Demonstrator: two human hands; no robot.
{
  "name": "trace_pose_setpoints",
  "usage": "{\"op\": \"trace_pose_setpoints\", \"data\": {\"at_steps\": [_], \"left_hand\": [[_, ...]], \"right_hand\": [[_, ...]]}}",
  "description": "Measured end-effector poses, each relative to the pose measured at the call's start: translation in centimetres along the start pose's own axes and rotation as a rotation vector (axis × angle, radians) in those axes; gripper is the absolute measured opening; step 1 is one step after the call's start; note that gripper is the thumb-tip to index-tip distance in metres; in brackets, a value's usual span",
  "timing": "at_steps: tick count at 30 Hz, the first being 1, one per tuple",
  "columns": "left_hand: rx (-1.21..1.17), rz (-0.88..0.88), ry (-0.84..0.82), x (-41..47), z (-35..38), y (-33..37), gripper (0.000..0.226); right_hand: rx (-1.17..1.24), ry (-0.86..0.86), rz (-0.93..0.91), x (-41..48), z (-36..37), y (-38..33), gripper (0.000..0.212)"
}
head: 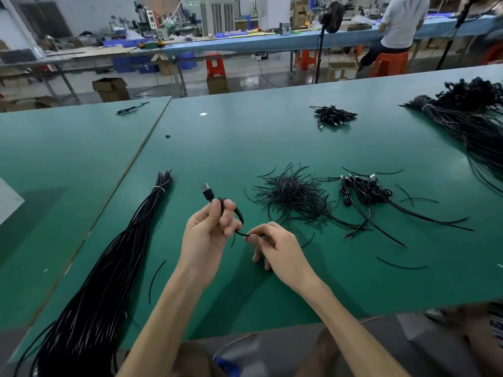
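Gripping the coiled USB cable (208, 194) above the green table (245, 148), plug pointing up and away, the left hand (206, 232) curls round the coil while the right hand (277, 248) pinches the black tie (242, 234), whose tail runs rightward from coil to fingertips.

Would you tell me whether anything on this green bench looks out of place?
A few black ties lie apart from the tie pile: a stray tie lies alone beside the long cable bundle, a second tie near the front of the bench.
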State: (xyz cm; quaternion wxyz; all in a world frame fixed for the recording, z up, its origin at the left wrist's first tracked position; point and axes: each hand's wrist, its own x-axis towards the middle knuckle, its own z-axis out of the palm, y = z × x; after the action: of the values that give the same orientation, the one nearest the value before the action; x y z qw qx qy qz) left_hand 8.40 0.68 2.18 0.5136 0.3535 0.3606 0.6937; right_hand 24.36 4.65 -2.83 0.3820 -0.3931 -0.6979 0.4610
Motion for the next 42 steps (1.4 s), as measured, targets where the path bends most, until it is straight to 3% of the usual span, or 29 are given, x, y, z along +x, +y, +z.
{"op": "trace_pose_setpoints", "data": {"at_steps": [5, 11, 15, 20, 25, 27, 29, 34, 37, 42], "left_hand": [[0.115, -0.08, -0.072, -0.5, -2.1, 0.4, 0.033], [0.926, -0.002, -0.228, -1.5, -2.8, -0.7, 0.033], [1.632, 0.262, -0.338, -1.8, -2.3, -1.5, 0.023], [1.686, 0.475, -0.237, -2.6, -2.1, -2.1, 0.02], [1.687, 0.553, -0.175, -2.1, -2.3, -2.7, 0.021], [1.567, 0.51, -0.114, -1.9, -2.5, -3.2, 0.016], [1.321, 0.384, -0.005, -1.7, -2.6, -3.6, 0.025], [0.188, 0.048, 0.305, -0.4, -2.5, -2.3, 0.033], [-0.404, -0.068, 0.32, 0.9, -3.7, -0.2, 0.032], [-0.648, -0.106, 0.341, 1.4, -3.5, 0.3, 0.041]], "right_hand": [[0.002, 0.021, 0.016, 0.0, -0.3, 0.0, 0.01], [-0.083, 0.004, 0.041, -0.1, 0.2, 0.1, 0.007], [-0.027, 0.053, 0.047, -0.1, 0.0, 0.1, 0.013], [0.023, 0.055, 0.056, -0.1, -0.1, -0.1, 0.015], [0.081, 0.059, 0.065, -0.1, -0.2, -0.2, 0.018], [0.099, 0.064, 0.07, -0.1, -0.3, -0.1, 0.014], [0.113, 0.059, 0.066, 0.0, -0.2, -0.1, 0.012], [0.195, 0.13, 0.074, 0.1, -0.6, 0.3, 0.017], [0.178, 0.123, 0.082, 0.2, -0.5, 0.3, 0.018], [0.157, 0.134, 0.055, 0.3, -0.4, 0.4, 0.019]]}}
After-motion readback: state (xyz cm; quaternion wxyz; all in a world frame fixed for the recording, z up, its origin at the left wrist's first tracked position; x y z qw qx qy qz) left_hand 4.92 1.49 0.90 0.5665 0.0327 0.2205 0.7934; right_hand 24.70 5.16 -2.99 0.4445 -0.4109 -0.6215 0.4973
